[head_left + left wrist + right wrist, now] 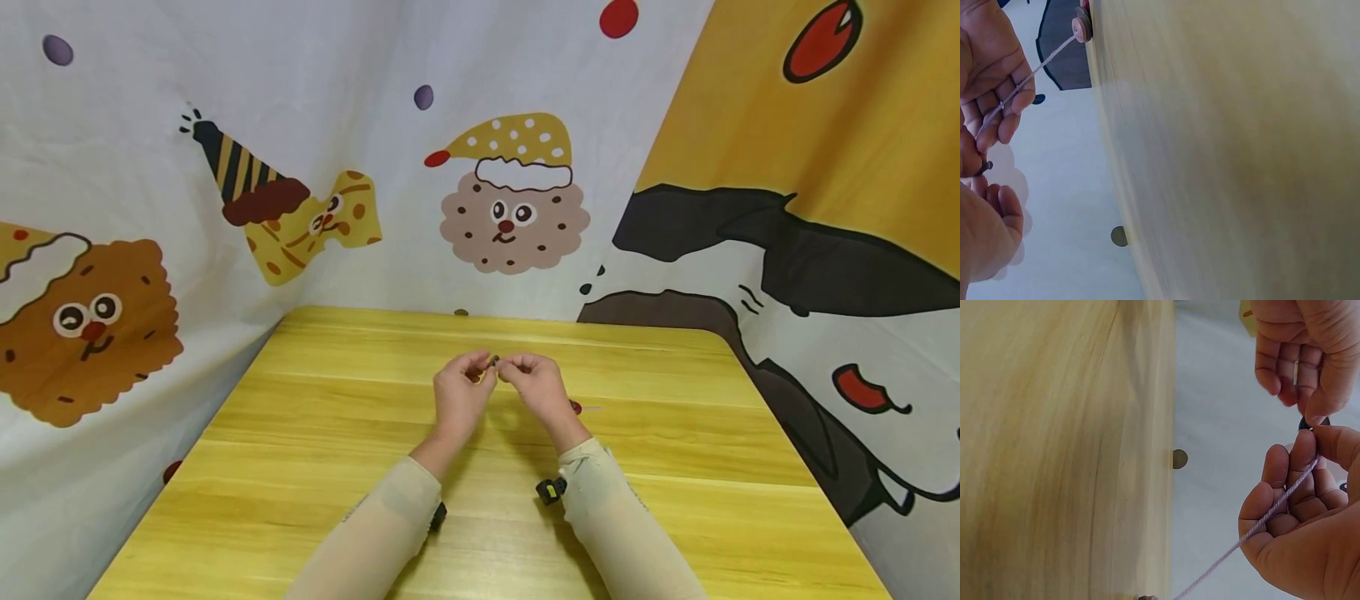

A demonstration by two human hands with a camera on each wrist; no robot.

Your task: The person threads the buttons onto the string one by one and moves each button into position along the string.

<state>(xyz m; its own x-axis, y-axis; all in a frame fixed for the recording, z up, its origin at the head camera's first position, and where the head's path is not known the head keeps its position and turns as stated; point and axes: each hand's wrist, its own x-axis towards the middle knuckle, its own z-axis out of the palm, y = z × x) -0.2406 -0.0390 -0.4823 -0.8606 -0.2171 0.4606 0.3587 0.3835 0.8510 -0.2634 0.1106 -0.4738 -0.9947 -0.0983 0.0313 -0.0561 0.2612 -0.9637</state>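
Over the middle of the yellow wooden table [337, 467] my two hands meet fingertip to fingertip. My left hand [461, 392] pinches a small dark bead [492, 362] between thumb and finger. My right hand [536, 385] pinches a thin lilac string [1260, 522] right at the bead [1313, 422], its other fingers loosely curled. The string [1029, 78] runs down from the right hand [991, 56] to a pink-red disc bead [1082, 28] on the table, seen in the head view just right of my right wrist [575, 407].
A cartoon-printed cloth [510, 208] walls the table at the back and on both sides. A black wrist strap [551, 490] sits on each pale sleeve. The table's far edge [510, 321] lies just beyond the hands.
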